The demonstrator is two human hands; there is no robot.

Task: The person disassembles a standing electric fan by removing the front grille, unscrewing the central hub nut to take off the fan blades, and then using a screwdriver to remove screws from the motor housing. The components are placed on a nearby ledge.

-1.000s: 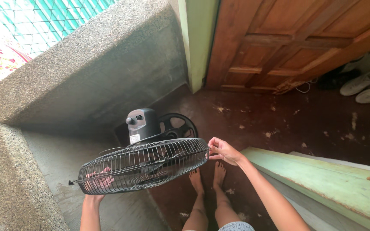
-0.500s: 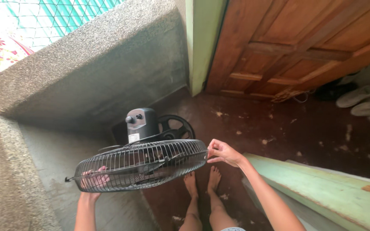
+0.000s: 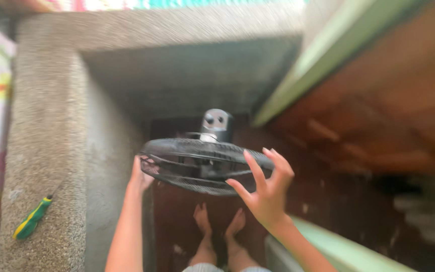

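- Fan: light wire cage, bendy, so I grip the rim.
- Left hand curled on its edge.
- Right hand spread open, gripping nothing.

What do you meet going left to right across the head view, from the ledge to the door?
Green and yellow screwdriver on the concrete ledge → left hand at the fan's rim → black fan guard → right hand, fingers spread → green door frame → wooden door.
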